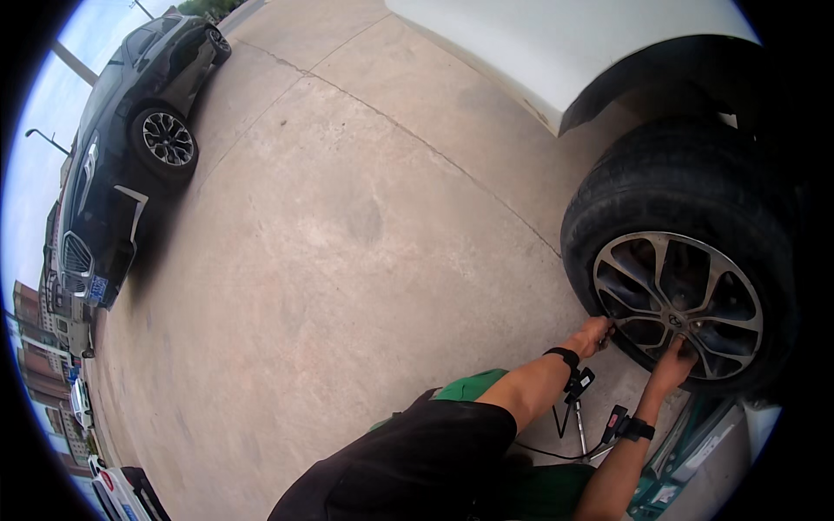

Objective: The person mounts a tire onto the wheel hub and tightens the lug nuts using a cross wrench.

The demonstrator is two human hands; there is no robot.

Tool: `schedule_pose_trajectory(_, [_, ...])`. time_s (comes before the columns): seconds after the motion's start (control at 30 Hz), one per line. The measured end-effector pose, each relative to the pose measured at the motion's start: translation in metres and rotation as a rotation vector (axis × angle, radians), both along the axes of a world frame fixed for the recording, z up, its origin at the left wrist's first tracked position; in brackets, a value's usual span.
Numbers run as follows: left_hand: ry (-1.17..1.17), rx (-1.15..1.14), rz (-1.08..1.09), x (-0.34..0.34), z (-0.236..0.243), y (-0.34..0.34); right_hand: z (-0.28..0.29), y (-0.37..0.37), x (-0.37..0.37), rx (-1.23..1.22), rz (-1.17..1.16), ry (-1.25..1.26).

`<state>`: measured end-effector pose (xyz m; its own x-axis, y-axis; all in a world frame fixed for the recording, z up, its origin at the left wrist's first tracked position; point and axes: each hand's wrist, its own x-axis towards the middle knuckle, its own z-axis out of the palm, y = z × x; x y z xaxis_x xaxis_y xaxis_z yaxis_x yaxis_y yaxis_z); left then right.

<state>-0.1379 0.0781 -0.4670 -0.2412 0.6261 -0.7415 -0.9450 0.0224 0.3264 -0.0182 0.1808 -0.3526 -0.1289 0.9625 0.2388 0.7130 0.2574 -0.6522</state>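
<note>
At lower right, the right hand point(674, 363) touches the alloy wheel point(662, 269) below its center cap point(676, 320); the left hand point(596, 335), fingers curled, is beside the tire point(656, 187). Whether either grips anything cannot be told. White bodywork point(565, 48) arches above; upper left stands a black car point(113, 165).

At three o'clock the tyre point(673, 187) is black, around a wheel rim point(676, 318) silver-spoked against dark; at one o'clock the car body point(573, 43) is white; toward ten o'clock a parked car point(109, 174) is glossy black, its front wheel point(168, 139) patterned silver and black, its plate point(98, 287) blue. The ground point(347, 217) is sandy beige crossed by thin dark lines; at six o'clock a sleeve point(417, 451) is black.
</note>
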Motion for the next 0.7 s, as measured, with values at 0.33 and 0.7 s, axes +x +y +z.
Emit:
schedule_pose_trajectory(0.33, [0.002, -0.014, 0.006, 0.0, -0.006, 0.0, -0.003, 0.003, 0.002, -0.016, 0.02, -0.006])
schedule_pose_trajectory(0.7, [-0.003, -0.002, 0.021, 0.0, -0.005, -0.002, 0.001, 0.001, 0.002, -0.071, 0.034, -0.035])
